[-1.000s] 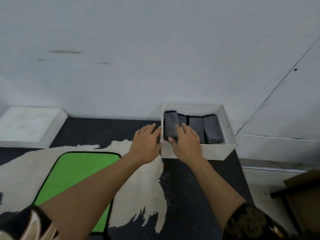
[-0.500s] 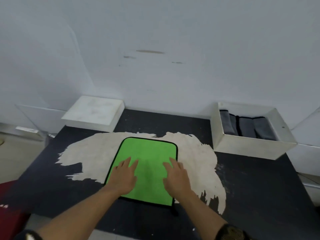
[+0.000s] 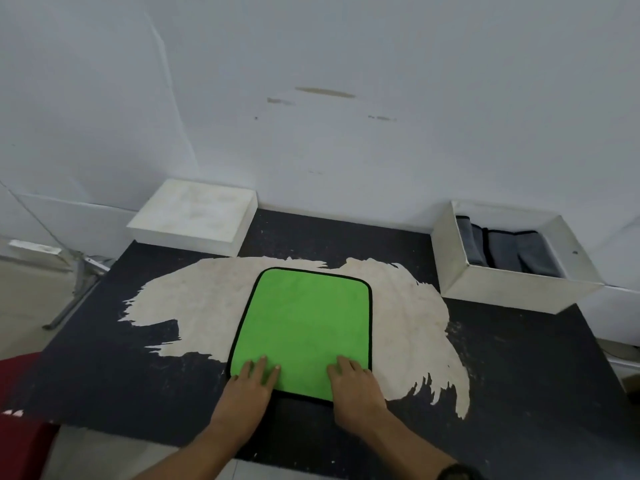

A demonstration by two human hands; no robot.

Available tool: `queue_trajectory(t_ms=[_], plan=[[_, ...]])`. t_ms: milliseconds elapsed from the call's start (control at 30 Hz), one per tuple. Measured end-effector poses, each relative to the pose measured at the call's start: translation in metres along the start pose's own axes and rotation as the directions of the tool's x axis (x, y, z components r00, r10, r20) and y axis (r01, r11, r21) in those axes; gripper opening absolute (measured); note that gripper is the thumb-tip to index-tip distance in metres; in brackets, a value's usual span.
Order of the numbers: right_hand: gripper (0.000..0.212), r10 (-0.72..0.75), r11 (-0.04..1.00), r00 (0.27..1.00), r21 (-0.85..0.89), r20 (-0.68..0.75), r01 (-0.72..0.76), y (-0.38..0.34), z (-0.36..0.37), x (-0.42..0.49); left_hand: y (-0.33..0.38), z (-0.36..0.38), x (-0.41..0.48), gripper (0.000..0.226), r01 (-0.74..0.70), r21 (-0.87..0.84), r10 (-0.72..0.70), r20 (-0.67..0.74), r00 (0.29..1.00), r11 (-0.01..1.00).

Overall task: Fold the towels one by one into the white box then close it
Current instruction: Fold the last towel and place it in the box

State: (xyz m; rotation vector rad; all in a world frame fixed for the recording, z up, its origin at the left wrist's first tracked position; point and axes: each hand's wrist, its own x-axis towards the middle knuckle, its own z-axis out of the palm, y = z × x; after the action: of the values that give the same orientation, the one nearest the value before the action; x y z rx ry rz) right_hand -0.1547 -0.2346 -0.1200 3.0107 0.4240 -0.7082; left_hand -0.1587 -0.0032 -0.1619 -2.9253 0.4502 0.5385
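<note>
1 second ago both my hands were at the white box, settling a grey towel in with the others. Half a second ago they lay flat on the middle of the green towel. Now they have drawn back to its near edge. My left hand covers the near left corner and my right hand the near right corner. On each, the fingers are straight and close together and press flat on the cloth. They are not pinching it yet, as far as I can see.

I take this to mean the grey towel is stowed and the green one is next. It lies spread flat, black-edged, on the pale worn patch of the black table, well apart from the box. No fold is in it yet. My guess is that I need to grip these 2 corners and carry the near edge over to the far one.

The box stands open at the far right of the table against the wall, with the folded grey towels upright side by side inside. I cannot count them surely from here. The white lid sits at the far left, so closing is still some way off.

I can read no brand, label or writing on the towel, box or lid.
</note>
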Motion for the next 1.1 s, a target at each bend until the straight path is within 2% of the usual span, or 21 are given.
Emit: queue_trajectory(t_ms=[67, 133, 267, 400, 500, 633, 833, 900, 967, 1033, 1100], plan=[[0.073, 0.008, 1.000, 1.000, -0.024, 0.018, -0.008, -0.002, 0.000, 0.000, 0.000, -0.004, 0.001, 0.087, 0.000, -0.009, 0.000, -0.040, 0.999, 1.000], [0.067, 0.022, 0.998, 1.000, -0.057, 0.013, -0.022, -0.006, 0.001, 0.000, 0.001, -0.005, -0.001, 0.083, -0.007, -0.017, 0.006, -0.080, 0.997, 1.000], [0.044, 0.059, 0.998, 0.995, -0.033, -0.081, -0.062, -0.014, 0.006, 0.003, -0.004, -0.010, -0.001, 0.073, -0.030, -0.039, 0.025, -0.129, 0.991, 0.999], [0.039, 0.087, 0.996, 0.983, 0.035, -0.163, -0.082, -0.015, 0.010, 0.002, -0.010, -0.019, 0.002, 0.052, -0.017, -0.039, 0.007, -0.242, 0.970, 0.999], [0.034, 0.135, 0.989, 0.973, 0.087, -0.189, -0.120, -0.015, 0.006, 0.004, -0.016, -0.019, 0.001, 0.051, 0.056, -0.052, -0.066, -0.220, 0.973, 0.997], [0.025, 0.237, 0.967, 0.952, 0.138, -0.193, -0.213, -0.005, -0.009, 0.004, -0.022, -0.016, -0.006, 0.050, 0.169, -0.156, -0.193, -0.158, 0.968, 0.973], [0.027, 0.388, 0.909, 0.905, 0.237, -0.176, -0.344, 0.026, -0.032, 0.001, -0.015, -0.034, 0.005, 0.041, 0.150, -0.306, -0.224, -0.223, 0.949, 0.940], [0.025, 0.427, 0.890, 0.865, 0.290, -0.262, -0.351, 0.036, -0.051, 0.006, -0.015, -0.058, 0.020, 0.029, 0.133, -0.368, -0.254, -0.303, 0.918, 0.920], [0.025, 0.471, 0.868, 0.794, 0.360, -0.385, -0.341, 0.044, -0.074, 0.010, -0.018, -0.091, 0.035, 0.014, 0.079, -0.450, -0.292, -0.426, 0.856, 0.889], [0.024, 0.489, 0.860, 0.699, 0.426, -0.522, -0.283, 0.052, -0.095, 0.011, -0.022, -0.124, 0.045, 0.012, -0.002, -0.504, -0.314, -0.541, 0.780, 0.864], [0.023, 0.465, 0.873, 0.581, 0.455, -0.668, -0.176, 0.060, -0.111, 0.004, -0.027, -0.147, 0.045, 0.015, -0.117, -0.475, -0.265, -0.660, 0.703, 0.872]])
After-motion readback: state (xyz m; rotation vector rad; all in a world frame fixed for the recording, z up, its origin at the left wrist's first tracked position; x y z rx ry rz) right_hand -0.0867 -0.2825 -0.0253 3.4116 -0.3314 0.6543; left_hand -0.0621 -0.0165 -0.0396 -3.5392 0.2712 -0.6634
